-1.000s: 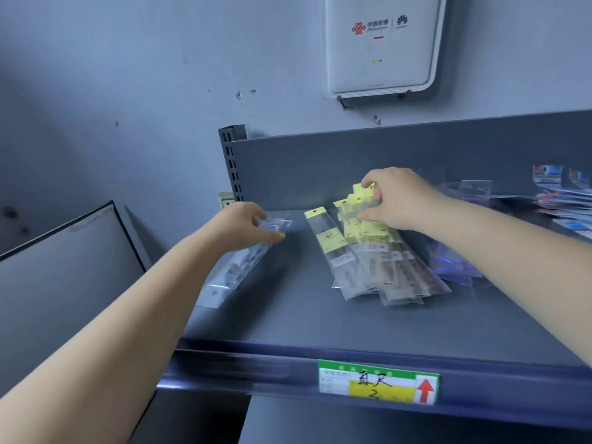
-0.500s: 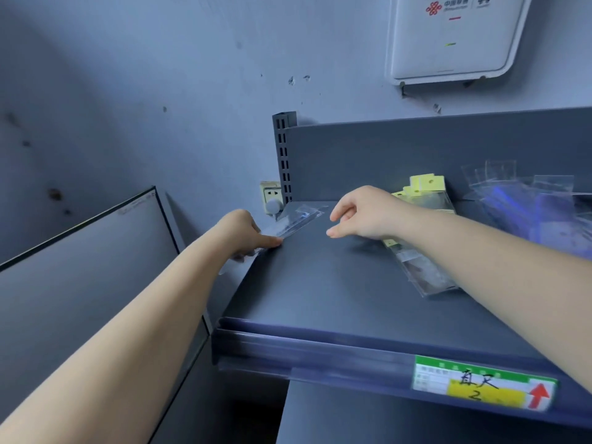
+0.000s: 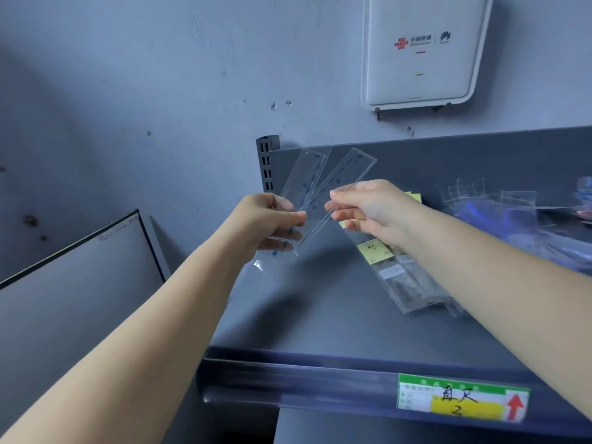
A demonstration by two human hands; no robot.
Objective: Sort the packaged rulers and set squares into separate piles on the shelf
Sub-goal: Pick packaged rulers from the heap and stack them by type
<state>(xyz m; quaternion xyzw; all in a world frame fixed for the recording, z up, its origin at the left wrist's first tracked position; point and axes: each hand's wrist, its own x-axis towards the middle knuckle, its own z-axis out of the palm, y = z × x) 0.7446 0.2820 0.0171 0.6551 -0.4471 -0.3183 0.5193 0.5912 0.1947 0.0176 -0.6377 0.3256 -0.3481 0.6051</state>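
Clear packaged rulers (image 3: 315,190) fanned above shelf (image 3: 320,315) — left hand (image 3: 266,222), right hand (image 3: 368,209), fingers pinching them.

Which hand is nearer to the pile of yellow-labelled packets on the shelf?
Right. The right hand hangs just above the yellow-labelled packets; the left hand is off to their left.

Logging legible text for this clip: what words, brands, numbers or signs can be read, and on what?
White wall box: China Unicom and Huawei logos; small print blurred.
Shelf-edge label: handwritten "直尺", "2", red up arrow; printed fields unreadable.
Yellow packet label: too small.
Clear ruler packets: markings blurred.
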